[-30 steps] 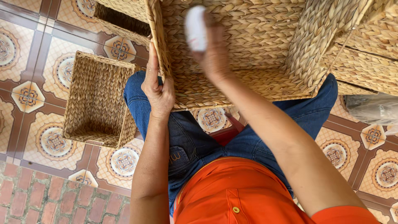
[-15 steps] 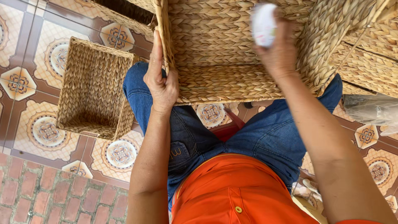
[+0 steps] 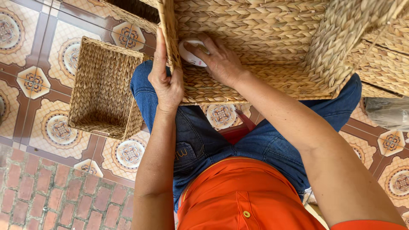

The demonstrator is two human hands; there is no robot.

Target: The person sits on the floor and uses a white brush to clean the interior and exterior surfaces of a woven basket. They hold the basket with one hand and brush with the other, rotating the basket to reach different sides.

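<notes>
Seated, lap in blue jeans (image 3: 200, 140) under an orange shirt (image 3: 238, 200). Large woven basket (image 3: 264, 51) resting across the knees, long axis running left to right. Left hand (image 3: 167, 81) clamped on its left wall edge, thumb outside, fingers curled over. Right hand (image 3: 219, 61) just right of that, closed around a small white rounded object (image 3: 191, 53), pressed against the weave. Farther left of the left hand, on the patterned tile floor (image 3: 38, 81), a smaller square woven basket (image 3: 104, 89), open and empty.
</notes>
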